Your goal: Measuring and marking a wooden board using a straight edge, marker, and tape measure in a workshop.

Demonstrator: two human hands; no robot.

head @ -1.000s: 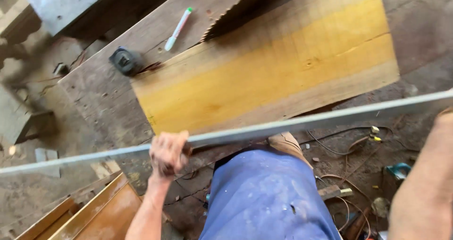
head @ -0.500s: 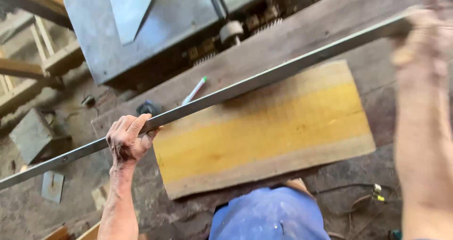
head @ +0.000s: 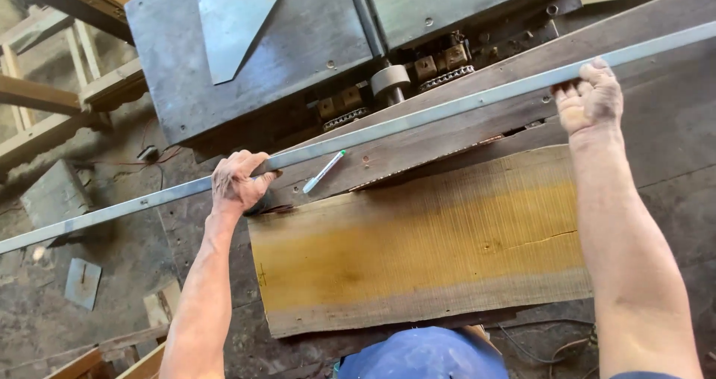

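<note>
The grey machine [head: 298, 58] stands beyond the yellow plank [head: 418, 245] on the counter [head: 671, 140]. The long metal bar [head: 418, 118] should stay level, I think, with both grips even. The left hand [head: 235, 181] and right hand [head: 589, 99] each close their fingers around it. A marker [head: 323, 172] lies just below the bar.

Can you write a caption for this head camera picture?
Both hands, left hand and right hand, grip a long metal bar above a yellow plank.

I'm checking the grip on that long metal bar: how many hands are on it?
2. The left hand grips the bar near its left half, beside the pen. The right hand holds it farther right, above the yellow board. No other hands show.
</note>
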